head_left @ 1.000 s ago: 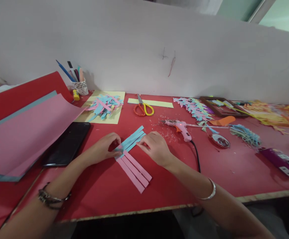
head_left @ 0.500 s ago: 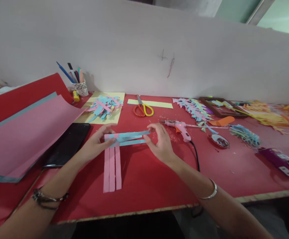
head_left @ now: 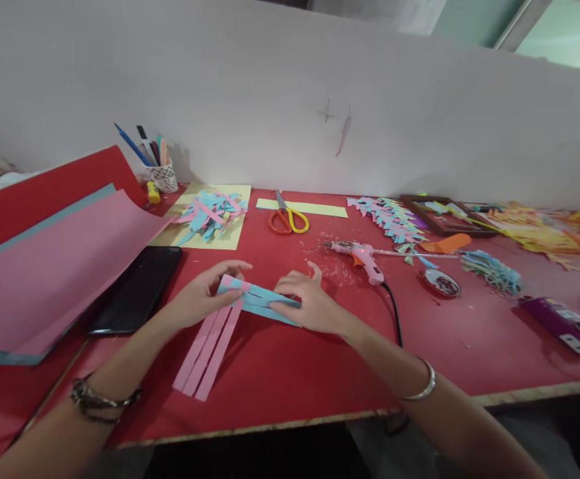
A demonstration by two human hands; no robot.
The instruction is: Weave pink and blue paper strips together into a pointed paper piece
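Blue paper strips and pink paper strips cross at a woven corner, forming an L shape just above or on the red table. My left hand pinches that corner between thumb and fingers. At the other end, my right hand grips the blue strips with its thumb below and fingers above, the index finger raised. The pink strips hang free toward the table's front edge.
Scissors lie on a yellow strip behind my hands. A pink glue gun with its cord lies right. Left are a black phone-like slab and large pink paper. A pile of paper scraps lies behind.
The woven strips have turned clockwise, so the pink ends swing left and the blue ends drop lower right. My right hand has moved down, following the blue ends.
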